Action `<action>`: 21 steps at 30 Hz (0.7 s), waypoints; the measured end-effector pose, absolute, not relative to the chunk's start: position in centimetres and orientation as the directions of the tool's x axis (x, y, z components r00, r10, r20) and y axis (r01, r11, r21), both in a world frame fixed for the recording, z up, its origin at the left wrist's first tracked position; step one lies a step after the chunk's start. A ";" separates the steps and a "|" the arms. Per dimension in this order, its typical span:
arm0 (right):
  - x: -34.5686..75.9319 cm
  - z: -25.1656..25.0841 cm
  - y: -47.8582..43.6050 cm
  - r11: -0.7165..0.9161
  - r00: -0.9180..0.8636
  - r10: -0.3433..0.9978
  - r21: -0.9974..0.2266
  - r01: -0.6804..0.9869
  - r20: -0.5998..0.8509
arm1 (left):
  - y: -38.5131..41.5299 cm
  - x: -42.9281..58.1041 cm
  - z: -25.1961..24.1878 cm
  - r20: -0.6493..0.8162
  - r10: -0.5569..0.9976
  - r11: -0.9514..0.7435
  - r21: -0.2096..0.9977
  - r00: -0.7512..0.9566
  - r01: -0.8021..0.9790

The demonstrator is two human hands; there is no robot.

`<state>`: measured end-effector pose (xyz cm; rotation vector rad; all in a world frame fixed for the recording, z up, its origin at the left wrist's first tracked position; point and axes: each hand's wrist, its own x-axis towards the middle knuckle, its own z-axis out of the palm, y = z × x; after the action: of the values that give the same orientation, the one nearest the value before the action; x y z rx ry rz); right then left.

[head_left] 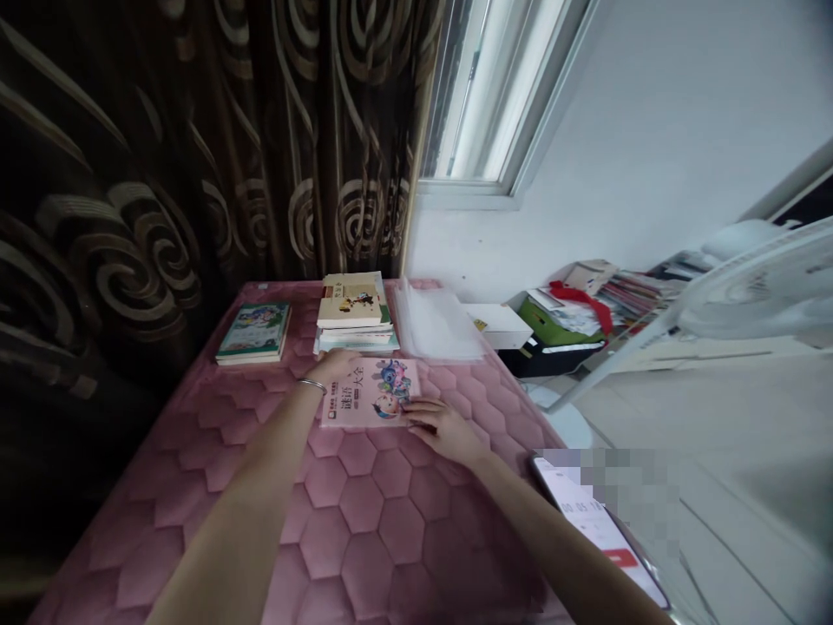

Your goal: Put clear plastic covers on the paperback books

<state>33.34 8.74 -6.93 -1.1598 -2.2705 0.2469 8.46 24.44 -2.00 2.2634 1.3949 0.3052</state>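
A pink picture book (364, 395) with Chinese characters and a cartoon on its cover lies in front of me, low over the pink hexagon-patterned cover. My left hand (337, 365), with a silver bangle at the wrist, grips its upper left edge; the fingertips are partly hidden. At the lower right corner, my right hand (449, 430) has its fingers bent over the book's edge. Just behind it stands a stack of books (355, 304), topped by a cream one. To the left is a smaller pile with a green-covered book (255, 330) on top.
Clear plastic sheets (437, 321) lie right of the stack. A phone (599, 529) showing a timer rests at the right edge. Beyond are a white box (498, 325), a green box (560, 314) of papers and a white fan (755, 286). Dark patterned curtains (214, 148) hang behind.
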 end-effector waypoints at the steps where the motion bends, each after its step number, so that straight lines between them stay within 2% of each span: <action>1: 33.3 -7.0 8.9 0.614 -0.464 0.786 -0.428 0.664 0.408 | 24.4 8.3 -2.3 -0.059 0.889 -0.374 0.481 0.455 0.793; 7: 32.6 -7.3 9.1 0.619 -0.451 0.784 -0.490 0.613 0.427 | 23.3 6.7 -3.8 -0.049 0.936 -0.302 0.401 0.349 0.865; 17: 32.4 -7.8 8.9 0.630 -0.447 0.772 -0.453 0.631 0.452 | 18.1 5.4 -3.2 0.192 0.977 -0.153 0.333 0.092 0.931; 19: 31.9 -7.4 8.5 0.601 -0.415 0.792 -0.450 0.661 0.449 | 15.7 5.9 -3.1 0.221 0.962 -0.223 0.305 0.159 0.926; 21: 30.9 -6.9 7.9 0.536 -0.357 0.829 -0.426 0.729 0.431 | 12.9 6.7 -3.4 0.248 0.907 -0.400 0.255 0.340 0.880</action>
<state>30.86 7.91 -6.89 -1.2547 -2.1657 0.2129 6.69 12.94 -3.39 2.5092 1.6767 0.5432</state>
